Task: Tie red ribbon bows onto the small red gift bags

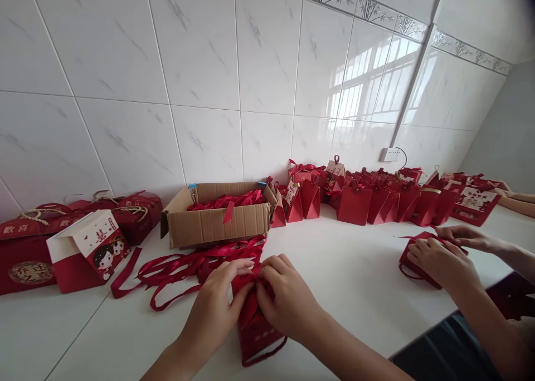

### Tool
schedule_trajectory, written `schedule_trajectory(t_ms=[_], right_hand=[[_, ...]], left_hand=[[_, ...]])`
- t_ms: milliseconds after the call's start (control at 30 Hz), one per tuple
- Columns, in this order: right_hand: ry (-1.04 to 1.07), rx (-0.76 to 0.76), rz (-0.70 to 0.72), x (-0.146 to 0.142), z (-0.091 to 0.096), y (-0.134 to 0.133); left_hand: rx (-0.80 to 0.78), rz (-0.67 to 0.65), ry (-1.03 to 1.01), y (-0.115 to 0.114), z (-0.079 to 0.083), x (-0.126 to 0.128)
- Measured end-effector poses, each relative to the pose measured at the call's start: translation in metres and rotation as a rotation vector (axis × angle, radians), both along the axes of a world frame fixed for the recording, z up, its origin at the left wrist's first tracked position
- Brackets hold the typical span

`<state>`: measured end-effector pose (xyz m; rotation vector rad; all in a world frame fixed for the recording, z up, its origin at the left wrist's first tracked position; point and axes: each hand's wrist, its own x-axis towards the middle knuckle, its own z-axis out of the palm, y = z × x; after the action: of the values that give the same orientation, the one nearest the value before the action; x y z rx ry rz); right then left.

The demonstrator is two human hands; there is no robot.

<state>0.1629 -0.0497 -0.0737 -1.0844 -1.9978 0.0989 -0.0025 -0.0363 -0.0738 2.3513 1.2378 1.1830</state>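
Note:
A small red gift box (259, 336) with a dark red cord handle lies on the white table in front of me. My left hand (217, 300) pinches a red ribbon (246, 311) at the top of this box, thumb against fingers. From the other side, my right hand (288, 300) closes on the same ribbon, its fingertips almost meeting those of the left. The fingers partly hide where the ribbon is gathered. Just beyond my hands, a heap of loose red ribbons (175, 269) spreads over the table.
An open cardboard box (217, 230) holding red ribbons stands by the tiled wall. Red boxes with rope handles (29, 258) and a printed box (90, 250) are at left. Many red gift boxes (354, 205) line the back right. A co-worker's hands (443, 258) handle another red box (418, 258).

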Motion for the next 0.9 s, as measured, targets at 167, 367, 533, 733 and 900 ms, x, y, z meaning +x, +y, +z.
schedule_trajectory(t_ms=[167, 367, 533, 733, 900], right_hand=[[0.227, -0.147, 0.044, 0.001, 0.0, 0.001], [0.511, -0.493, 0.202, 0.005, -0.006, 0.005], [0.467, -0.571, 0.231, 0.005, -0.004, 0.005], [0.507, -0.684, 0.286, 0.007, 0.002, 0.01], [0.535, -0.673, 0.29, 0.006, 0.0, 0.015]], left_hand=[[0.076, 0.021, 0.05, 0.0, 0.004, 0.003], [0.165, 0.035, 0.073, 0.001, 0.001, 0.006], [0.099, -0.006, 0.057, 0.003, 0.0, 0.007], [-0.096, -0.026, -0.035, 0.004, 0.003, 0.006], [0.002, -0.052, 0.044, 0.008, 0.003, 0.008]])
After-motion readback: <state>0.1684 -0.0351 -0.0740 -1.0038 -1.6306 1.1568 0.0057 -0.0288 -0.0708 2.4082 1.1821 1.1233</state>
